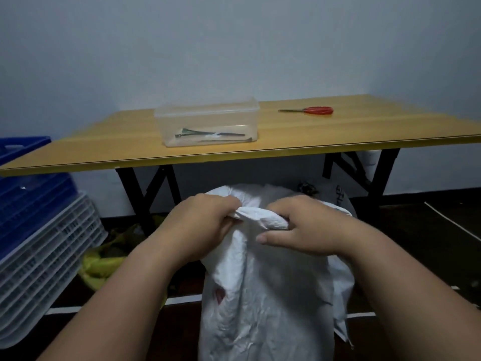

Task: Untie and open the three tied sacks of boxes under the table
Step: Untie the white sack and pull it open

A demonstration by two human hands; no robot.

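The left hand (205, 225) and right hand (302, 225) both grip the bunched neck of the upright white sack (260, 295), which runs sideways between them.

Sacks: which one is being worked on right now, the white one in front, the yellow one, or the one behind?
The front white sack: left hand and right hand both grip its bunched neck. The yellow sack and rear sack lie untouched.

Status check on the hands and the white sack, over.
Left hand and right hand both grip the bunched neck of the white woven plastic sack. Neck not visibly open. Nothing in the way.
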